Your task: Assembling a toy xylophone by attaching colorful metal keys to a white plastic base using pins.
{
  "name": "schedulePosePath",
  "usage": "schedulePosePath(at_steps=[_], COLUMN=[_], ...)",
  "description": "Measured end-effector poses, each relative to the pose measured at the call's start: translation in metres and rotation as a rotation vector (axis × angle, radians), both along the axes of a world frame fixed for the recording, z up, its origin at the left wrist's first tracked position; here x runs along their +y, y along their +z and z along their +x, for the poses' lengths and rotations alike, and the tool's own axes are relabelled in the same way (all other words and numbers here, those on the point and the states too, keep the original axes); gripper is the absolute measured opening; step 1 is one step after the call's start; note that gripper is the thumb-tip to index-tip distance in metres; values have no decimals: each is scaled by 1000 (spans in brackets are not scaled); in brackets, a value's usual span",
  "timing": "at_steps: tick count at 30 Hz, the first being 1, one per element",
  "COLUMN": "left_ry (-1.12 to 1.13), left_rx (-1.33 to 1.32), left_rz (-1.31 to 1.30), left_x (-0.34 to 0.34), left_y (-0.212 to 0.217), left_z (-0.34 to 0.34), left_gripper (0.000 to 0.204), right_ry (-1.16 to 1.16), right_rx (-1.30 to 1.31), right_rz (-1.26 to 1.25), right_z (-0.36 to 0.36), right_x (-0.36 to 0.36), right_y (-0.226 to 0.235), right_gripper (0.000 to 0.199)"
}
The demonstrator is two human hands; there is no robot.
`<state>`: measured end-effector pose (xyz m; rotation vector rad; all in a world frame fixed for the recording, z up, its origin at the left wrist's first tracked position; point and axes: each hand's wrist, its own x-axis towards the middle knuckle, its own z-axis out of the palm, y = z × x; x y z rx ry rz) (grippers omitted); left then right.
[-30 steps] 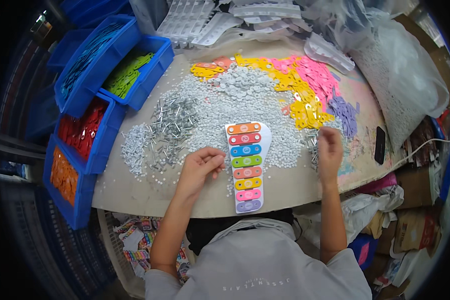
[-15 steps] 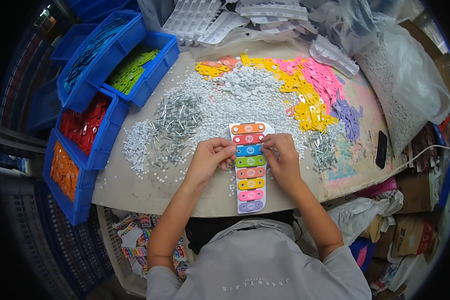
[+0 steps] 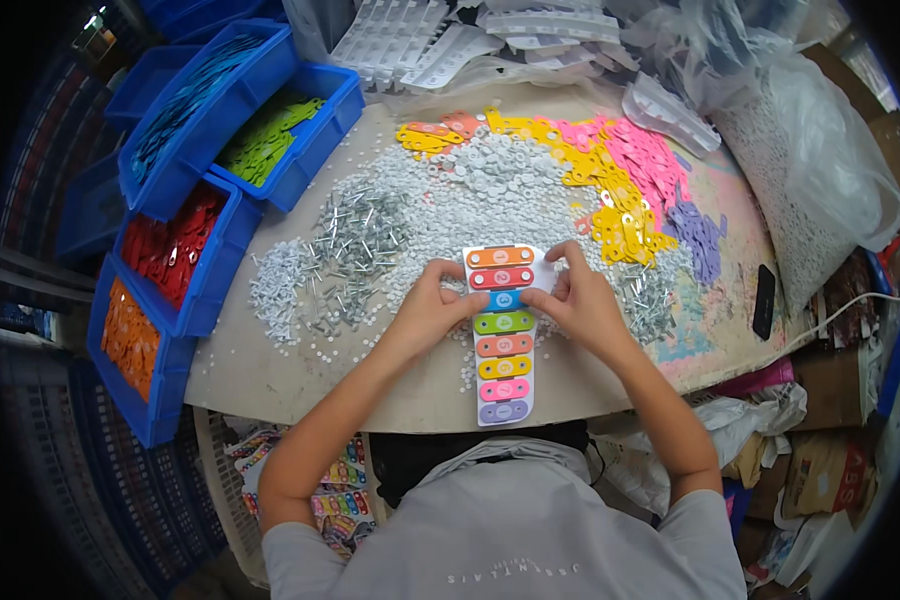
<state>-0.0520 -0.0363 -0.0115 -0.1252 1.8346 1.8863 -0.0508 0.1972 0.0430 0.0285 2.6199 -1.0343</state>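
The board (image 3: 504,334) lies on the tabletop (image 3: 390,385) at the near edge; the thumbs of the left hand (image 3: 438,305) and right hand (image 3: 582,303) rest on opposite ends of its blue bar (image 3: 505,301). The right grip is wide between thumb and index finger; the left grip's closure cannot be told. White caps (image 3: 470,205) lie beyond the board.

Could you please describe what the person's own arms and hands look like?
The left hand and right hand are ungloved, each with five bare fingers where visible. The forearms are uncovered, with no watch or bracelet showing. Short light-grey sleeves belong to a grey shirt with small pale lettering.
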Motion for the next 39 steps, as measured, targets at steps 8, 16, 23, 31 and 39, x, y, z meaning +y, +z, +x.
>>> schedulePosePath(at_steps=[8, 16, 23, 31, 39], left_ry=[-208, -89, -133, 362, 665], left_rx=[-161, -102, -112, 155, 449], left_rz=[53, 167, 137, -29, -577], left_x=[-1, 7, 3, -42, -97], left_y=[9, -1, -7, 26, 0], left_z=[-22, -16, -18, 85, 126], left_gripper=[55, 50, 52, 28, 7], right_ry=[90, 72, 115, -434, -552], right_rx=[-118, -197, -28, 925, 691], right_rz=[-228, -256, -232, 340, 479], right_z=[-19, -22, -16, 23, 53], right_x=[17, 13, 15, 107, 252], right_y=[-37, -32, -38, -37, -98], right_gripper=[89, 71, 73, 15, 14])
